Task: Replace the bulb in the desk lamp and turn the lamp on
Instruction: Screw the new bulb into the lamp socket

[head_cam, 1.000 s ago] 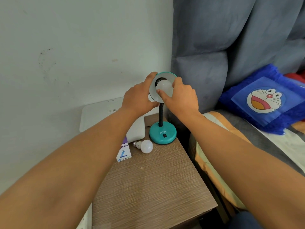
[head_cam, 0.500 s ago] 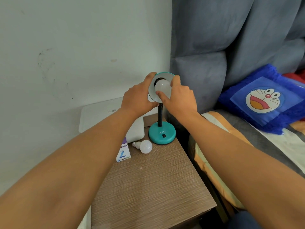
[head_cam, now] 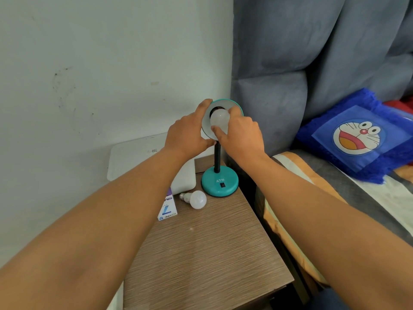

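At frame centre, the left hand [head_cam: 187, 135] clasps the teal lamp shade [head_cam: 225, 104] to brace it while right-hand fingers [head_cam: 242, 135] pinch the white frosted bulb [head_cam: 219, 119] at its socket.

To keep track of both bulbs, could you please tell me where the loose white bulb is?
The loose white bulb lies on the brown wooden nightstand, between the teal lamp base and the small bulb box.

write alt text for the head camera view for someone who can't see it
A person's right hand grips a white bulb in the shade of a teal desk lamp, while the left hand steadies the shade's rim. On the wooden bedside table below lie a second bulb and a bulb box, beside a bed with a blue cartoon pillow.
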